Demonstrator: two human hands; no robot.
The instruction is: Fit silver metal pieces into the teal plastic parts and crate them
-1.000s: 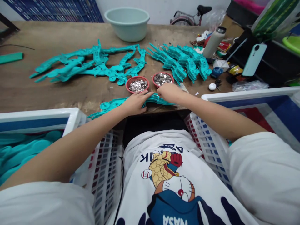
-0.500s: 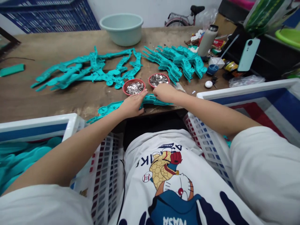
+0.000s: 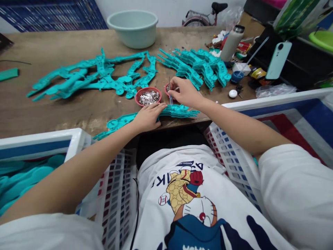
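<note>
I have my left hand (image 3: pixel 147 116) laid across a long, narrow turquoise plastic part (image 3: pixel 179 111) at the near edge of the brown wooden table (image 3: pixel 65 114). Its fingers lie stretched over the part, though I cannot tell whether thumb and fingers clasp it. My right hand (image 3: pixel 186 93) pinches a slim, upright tool with a translucent lower end (image 3: pixel 171 100) between bent fingers, just above the part's far side; I cannot make out exactly what it is.

Just beyond my left fingertips sits a round red plastic basket (image 3: pixel 136 100) of small silvery metal pieces (image 3: pixel 149 97). A second red basket (image 3: pixel 167 90) is partly hidden behind my right hand. Farther off I see more turquoise parts, tangled on the left (image 3: pixel 117 84) and lined up on the right (image 3: pixel 191 73), with a pale green plastic basin (image 3: pixel 135 34) at the far edge.
</note>
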